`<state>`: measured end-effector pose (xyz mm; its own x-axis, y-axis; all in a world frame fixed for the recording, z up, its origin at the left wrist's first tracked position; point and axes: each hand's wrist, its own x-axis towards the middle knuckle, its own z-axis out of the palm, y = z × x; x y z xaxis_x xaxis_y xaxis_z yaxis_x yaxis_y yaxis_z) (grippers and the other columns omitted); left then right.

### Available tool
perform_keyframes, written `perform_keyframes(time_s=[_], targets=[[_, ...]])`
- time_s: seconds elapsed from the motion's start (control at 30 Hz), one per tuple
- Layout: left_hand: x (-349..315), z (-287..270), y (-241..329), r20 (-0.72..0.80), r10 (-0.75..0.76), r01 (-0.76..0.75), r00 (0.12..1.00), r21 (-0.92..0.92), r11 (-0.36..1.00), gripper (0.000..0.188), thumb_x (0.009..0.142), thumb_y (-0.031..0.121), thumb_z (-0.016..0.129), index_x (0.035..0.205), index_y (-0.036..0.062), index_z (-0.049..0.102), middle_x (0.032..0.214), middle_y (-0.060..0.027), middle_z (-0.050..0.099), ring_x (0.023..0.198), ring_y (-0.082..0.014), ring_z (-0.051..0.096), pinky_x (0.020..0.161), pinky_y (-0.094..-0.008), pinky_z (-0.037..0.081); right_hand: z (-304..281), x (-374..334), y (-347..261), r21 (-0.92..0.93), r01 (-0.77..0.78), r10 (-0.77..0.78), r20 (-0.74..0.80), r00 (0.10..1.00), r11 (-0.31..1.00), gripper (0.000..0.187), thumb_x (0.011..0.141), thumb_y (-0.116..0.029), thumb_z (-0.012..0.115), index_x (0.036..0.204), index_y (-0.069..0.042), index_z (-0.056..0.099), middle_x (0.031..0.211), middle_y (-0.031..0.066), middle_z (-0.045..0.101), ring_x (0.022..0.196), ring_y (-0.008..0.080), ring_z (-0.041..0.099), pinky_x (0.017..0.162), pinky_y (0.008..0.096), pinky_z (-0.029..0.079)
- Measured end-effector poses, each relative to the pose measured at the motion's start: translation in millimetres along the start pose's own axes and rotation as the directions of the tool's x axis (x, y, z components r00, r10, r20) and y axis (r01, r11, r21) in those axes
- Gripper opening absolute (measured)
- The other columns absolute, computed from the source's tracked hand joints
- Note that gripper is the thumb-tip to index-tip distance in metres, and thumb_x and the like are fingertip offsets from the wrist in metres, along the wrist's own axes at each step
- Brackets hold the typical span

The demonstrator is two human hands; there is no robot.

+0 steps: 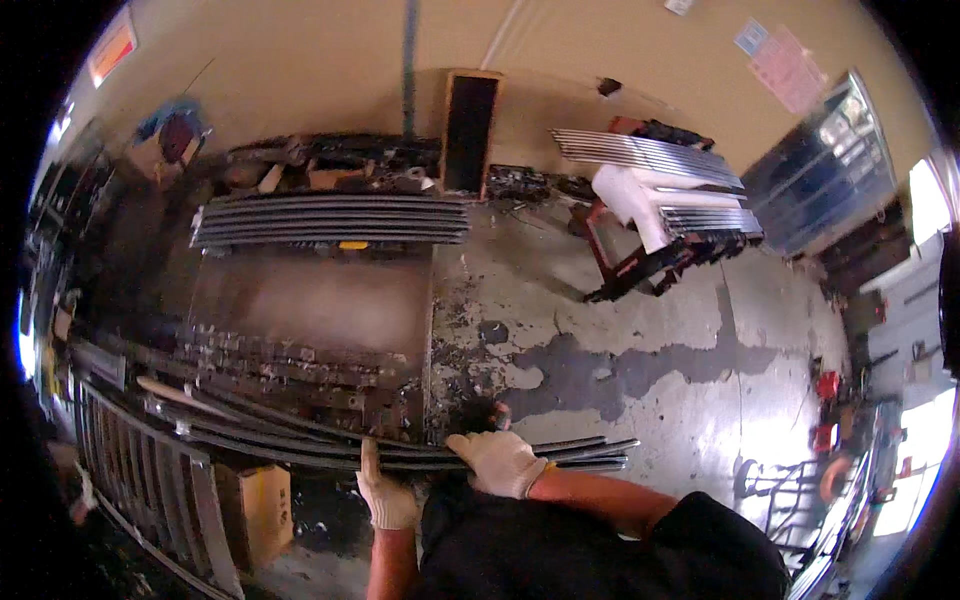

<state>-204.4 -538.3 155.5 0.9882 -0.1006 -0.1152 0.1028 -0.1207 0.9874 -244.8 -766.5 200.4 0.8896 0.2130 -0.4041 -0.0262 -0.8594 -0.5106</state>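
A loose bundle of long, thin, dark metal bars runs left to right just in front of my body. My left hand, in a pale work glove, grips the bundle near its middle, fingers over the bars. Further right, my right hand, gloved the same way, is closed over the bars from above. Beyond it the bar ends stick out unevenly, spread slightly apart. The undersides of both hands are hidden.
A worktable with a worn top lies ahead, more dark bars stacked along its far side. Shiny bars and white wrapping rest on a stand at the far right. A cardboard box and slatted metal frame sit near left.
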Motion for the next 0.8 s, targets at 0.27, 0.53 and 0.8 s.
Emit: perform_keyframes(time_s=[0.27, 0.53, 0.8], targets=[[17, 128, 66, 0.142, -0.606, 0.471, 0.782, -0.773, 0.426, 0.033, 0.110, 0.047, 0.066, 0.116, 0.0149, 0.070, 0.110, -0.0029, 0.071, 0.105, -0.0219, 0.066, 0.090, -0.0456, 0.057, -27, -56, 99, -0.033, -0.096, 0.095, -0.013, 0.995, 0.995, 0.057, 0.089, -0.020, 0.080, 0.141, -0.008, 0.060, 0.119, 0.0197, 0.075, 0.111, 0.0404, 0.076, 0.092, 0.0517, 0.061], [99, 215, -7, -0.181, -0.316, 0.044, 0.931, -0.806, 0.591, 0.042, 0.114, 0.050, 0.060, 0.133, 0.0141, 0.072, 0.115, -0.0037, 0.073, 0.108, -0.0209, 0.066, 0.098, -0.0451, 0.056, -130, -172, 369, -0.283, -0.128, 0.109, -0.083, 0.991, 0.951, 0.040, 0.094, -0.020, 0.071, 0.133, -0.011, 0.068, 0.111, 0.0164, 0.077, 0.106, 0.0377, 0.076, 0.088, 0.0506, 0.060], [153, 433, -12, -0.108, -0.335, 0.097, 0.936, -0.835, 0.542, 0.061, 0.112, 0.057, 0.061, 0.161, 0.0211, 0.054, 0.158, -0.0091, 0.057, 0.141, -0.0311, 0.057, 0.120, -0.0570, 0.047, -315, -236, 590, -0.479, -0.281, 0.269, -0.095, 0.958, 0.831, 0.034, 0.094, -0.017, 0.070, 0.128, -0.017, 0.069, 0.113, 0.0117, 0.078, 0.109, 0.0343, 0.076, 0.091, 0.0496, 0.059]])
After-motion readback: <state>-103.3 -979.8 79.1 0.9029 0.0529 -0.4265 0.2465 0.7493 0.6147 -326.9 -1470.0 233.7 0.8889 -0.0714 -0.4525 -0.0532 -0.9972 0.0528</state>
